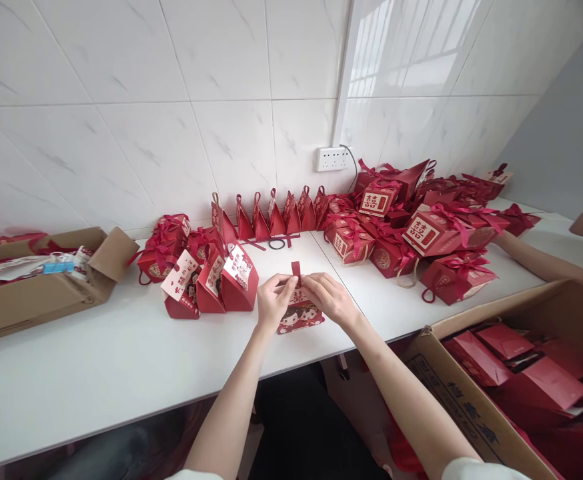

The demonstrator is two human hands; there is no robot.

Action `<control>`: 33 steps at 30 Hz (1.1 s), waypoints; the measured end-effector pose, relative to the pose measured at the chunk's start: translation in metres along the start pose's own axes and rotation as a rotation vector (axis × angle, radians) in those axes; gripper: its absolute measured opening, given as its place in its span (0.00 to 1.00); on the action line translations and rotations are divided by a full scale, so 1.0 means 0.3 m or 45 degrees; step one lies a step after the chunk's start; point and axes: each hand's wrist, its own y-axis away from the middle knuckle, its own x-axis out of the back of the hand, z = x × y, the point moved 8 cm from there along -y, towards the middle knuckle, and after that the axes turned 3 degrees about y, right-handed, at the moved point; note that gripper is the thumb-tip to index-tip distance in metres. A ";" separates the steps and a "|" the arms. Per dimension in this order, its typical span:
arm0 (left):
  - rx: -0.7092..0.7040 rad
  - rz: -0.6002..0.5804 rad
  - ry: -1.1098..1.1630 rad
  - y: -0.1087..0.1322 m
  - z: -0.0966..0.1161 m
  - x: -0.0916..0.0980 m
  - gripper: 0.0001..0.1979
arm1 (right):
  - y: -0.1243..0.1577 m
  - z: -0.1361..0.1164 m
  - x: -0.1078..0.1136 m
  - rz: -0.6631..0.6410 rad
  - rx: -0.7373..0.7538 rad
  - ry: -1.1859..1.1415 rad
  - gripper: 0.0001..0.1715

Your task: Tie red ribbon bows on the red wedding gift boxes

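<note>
L hand (275,300) & R hand (332,298) pinch flat dark-red strap (296,269) atop red printed cardboard box (300,319); keep tension even, box steady on white counter (121,373).

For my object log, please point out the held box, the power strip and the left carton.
Held box (300,320): head view, on its printed front face.
Power strip (332,159): head view, on its socket panel.
Left carton (41,307): head view, on its outer side wall.

Red box (300,321), cartoon-face pattern
</note>
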 end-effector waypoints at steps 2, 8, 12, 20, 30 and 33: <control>-0.011 0.009 -0.012 0.001 0.005 0.001 0.13 | 0.006 0.014 -0.012 -0.040 -0.054 -0.033 0.15; -0.012 0.014 -0.029 0.001 0.001 0.002 0.14 | 0.015 0.062 -0.021 0.023 -0.415 -0.255 0.10; -0.006 0.013 -0.045 -0.002 -0.003 0.001 0.14 | 0.011 0.075 -0.028 -0.015 -0.571 -0.370 0.08; -0.004 0.024 -0.058 -0.002 -0.001 0.005 0.13 | 0.018 0.069 -0.043 -0.061 -0.611 -0.499 0.09; -0.043 0.043 -0.078 -0.006 0.007 0.008 0.13 | 0.002 0.093 -0.041 -0.084 -0.831 -0.537 0.07; -0.042 0.028 -0.067 -0.005 0.009 0.005 0.13 | 0.004 0.092 -0.041 -0.075 -0.843 -0.541 0.07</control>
